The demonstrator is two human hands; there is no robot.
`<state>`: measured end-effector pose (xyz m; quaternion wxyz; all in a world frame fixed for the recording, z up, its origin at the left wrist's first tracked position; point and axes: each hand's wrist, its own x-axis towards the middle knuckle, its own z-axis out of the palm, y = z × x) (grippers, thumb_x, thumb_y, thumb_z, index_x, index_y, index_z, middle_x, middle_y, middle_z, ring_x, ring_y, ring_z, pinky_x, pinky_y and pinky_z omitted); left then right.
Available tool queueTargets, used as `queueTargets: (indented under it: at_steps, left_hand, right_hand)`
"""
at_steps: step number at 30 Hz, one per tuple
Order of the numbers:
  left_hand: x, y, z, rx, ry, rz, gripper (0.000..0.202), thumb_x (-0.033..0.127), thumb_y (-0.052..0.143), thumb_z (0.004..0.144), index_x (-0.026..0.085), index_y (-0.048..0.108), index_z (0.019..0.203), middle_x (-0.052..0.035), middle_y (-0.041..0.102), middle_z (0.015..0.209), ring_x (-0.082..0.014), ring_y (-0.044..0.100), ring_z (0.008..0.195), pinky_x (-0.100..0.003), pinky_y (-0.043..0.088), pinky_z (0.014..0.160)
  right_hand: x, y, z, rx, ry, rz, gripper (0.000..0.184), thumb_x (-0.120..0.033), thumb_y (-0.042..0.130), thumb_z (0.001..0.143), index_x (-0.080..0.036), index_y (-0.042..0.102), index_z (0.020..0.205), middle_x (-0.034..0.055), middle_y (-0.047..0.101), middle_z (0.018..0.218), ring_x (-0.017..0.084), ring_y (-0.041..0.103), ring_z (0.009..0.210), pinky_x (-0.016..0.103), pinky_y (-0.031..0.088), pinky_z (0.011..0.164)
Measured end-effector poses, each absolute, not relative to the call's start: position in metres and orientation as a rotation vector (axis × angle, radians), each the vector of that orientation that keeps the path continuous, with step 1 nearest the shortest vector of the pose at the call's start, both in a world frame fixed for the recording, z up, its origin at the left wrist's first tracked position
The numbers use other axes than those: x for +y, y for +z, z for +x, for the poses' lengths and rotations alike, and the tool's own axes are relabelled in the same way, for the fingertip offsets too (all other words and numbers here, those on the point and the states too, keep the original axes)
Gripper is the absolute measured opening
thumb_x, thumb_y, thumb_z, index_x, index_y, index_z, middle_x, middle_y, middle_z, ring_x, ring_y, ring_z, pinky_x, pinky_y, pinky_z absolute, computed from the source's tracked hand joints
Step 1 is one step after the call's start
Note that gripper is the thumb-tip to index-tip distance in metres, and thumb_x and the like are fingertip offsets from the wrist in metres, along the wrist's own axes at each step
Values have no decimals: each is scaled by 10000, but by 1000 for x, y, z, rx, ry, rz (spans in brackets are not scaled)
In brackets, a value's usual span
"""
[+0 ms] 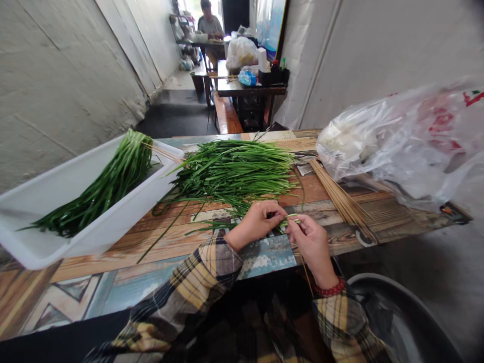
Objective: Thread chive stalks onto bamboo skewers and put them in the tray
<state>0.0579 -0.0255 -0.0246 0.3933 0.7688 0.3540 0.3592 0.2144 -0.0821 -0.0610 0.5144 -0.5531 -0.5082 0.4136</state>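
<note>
My left hand [256, 222] pinches the pale ends of a few green chive stalks [212, 227] that trail left across the painted wooden table [124, 282]. My right hand [312, 242] is closed on a thin bamboo skewer [307, 275] that runs down toward my lap, its tip at the chive ends between both hands. A big loose pile of chives [234, 171] lies just beyond my hands. A bundle of bamboo skewers [340, 199] lies to the right of the pile.
A white plastic tray [45, 201] holding more chives [106, 186] sits at the left. Clear plastic bags [401, 136] rest at the right. A dark round basin [408, 322] is at lower right. A person sits at a far table [209, 22].
</note>
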Motion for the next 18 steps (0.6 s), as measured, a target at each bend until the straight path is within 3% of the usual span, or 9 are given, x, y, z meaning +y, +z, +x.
queueTargets:
  at_steps: [6,18]
  left_hand:
    - [-26,-23,59,932,905,1919,126,123,564,792,124,688,767,-26,669,735,-111,590,692,-206,432,669]
    - [-26,-26,58,894,892,2008,131,123,556,812,136,676,762,-26,632,733,-122,572,711,-217,424,670]
  right_hand:
    - [-82,-59,212,-1167,1020,-1276,380,-346,622,821,-211,524,1163,-31,614,633,115,540,477,234,445,470]
    - [-82,-65,215,-1208,990,-1290,264,-387,606,833,-194,555,1006,-20,625,663,105,550,484,224,443,475]
